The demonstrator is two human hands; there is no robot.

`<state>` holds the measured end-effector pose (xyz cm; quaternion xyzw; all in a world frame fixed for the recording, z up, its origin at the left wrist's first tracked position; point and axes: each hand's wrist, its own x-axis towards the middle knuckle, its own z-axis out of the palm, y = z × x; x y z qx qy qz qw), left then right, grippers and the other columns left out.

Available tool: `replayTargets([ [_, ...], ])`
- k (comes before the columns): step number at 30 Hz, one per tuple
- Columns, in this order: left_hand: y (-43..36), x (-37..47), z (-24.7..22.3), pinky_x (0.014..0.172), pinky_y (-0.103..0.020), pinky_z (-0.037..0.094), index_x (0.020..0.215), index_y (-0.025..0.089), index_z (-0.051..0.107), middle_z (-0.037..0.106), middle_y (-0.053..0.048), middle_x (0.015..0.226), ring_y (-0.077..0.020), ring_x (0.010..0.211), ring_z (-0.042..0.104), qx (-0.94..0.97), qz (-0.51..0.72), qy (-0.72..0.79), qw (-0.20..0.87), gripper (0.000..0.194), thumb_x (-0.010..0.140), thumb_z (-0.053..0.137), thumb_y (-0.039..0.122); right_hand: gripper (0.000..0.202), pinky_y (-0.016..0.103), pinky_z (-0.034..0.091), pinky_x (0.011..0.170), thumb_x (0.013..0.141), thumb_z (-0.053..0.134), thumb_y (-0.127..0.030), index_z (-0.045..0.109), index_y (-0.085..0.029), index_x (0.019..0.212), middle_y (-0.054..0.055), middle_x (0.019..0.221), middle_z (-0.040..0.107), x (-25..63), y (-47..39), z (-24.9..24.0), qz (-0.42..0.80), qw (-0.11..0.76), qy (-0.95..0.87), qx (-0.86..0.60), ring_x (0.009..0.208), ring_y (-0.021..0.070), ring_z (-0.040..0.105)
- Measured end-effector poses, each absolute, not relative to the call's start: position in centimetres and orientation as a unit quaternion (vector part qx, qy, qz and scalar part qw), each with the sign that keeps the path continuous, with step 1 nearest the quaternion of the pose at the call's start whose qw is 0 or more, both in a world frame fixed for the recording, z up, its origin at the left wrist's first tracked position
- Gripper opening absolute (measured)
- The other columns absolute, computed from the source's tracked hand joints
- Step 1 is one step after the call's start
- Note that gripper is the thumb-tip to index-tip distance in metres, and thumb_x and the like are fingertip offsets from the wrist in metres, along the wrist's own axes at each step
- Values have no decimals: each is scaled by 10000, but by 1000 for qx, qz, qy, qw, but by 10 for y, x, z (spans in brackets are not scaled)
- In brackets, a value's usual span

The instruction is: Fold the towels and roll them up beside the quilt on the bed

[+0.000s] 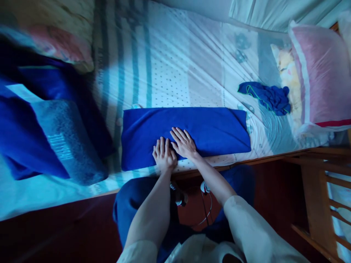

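Via head cam I have both hands palm-down on the cloth [219, 129], a long blue folded piece lying flat on the sheet [170, 86], nr the bed's front edge; some shallow creases across its top. Left hand [165, 155]: on the cloth's near edge, L of its middle, fingers extended w/ small gaps, nothing pinched. Right hand [184, 143]: just beside it to the R & slightly farther in, fingers fanned a bit wider, also flat, no pinch. Thumb sides v. close; can't tell if they touch. Cloth's far edge approx. straight, R end slanted. Other items, all rel. to cloth: to the R & slightly beyond, a crumpled bundle [270, 98], dk blue w/ green edging; past that, a cat figure [290, 78] (toy or print, can't tell), then a pink pillow [325, 75] w/ pale border. To the L, well apart: a towel [70, 142], grey-blue, pale lettering (illegible to me), lying against a loose blue heap [24, 124]; farther back, a blurred patterned pillow [61, 45]. On the near side: wearer's knees [134, 204], w/ a white cable [210, 206] between them, low down. Nr side, far R: a wooden frame [318, 204] w/ slats.
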<state>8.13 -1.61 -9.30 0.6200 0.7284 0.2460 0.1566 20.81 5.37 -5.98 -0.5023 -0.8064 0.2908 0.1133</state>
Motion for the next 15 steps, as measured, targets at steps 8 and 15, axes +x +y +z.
replayTargets([
  [8,-16,81,-89,1299,-570,170,1567,153,467,378,-142,1678,-309,1593,266,623,239,725,171,625,950,436,248,631,452,74,1351,1075,388,-388,311,-128,1644,84,1729,270,283,47,-60,250,113,-777,-567,1627,209,177],
  [15,-16,81,-88,1302,-583,140,1576,158,452,341,-131,1698,-316,1600,238,615,243,725,191,643,938,446,243,667,474,109,1338,1072,339,-396,268,-75,1652,135,1730,260,384,39,-58,174,67,-741,-645,1627,237,177],
])
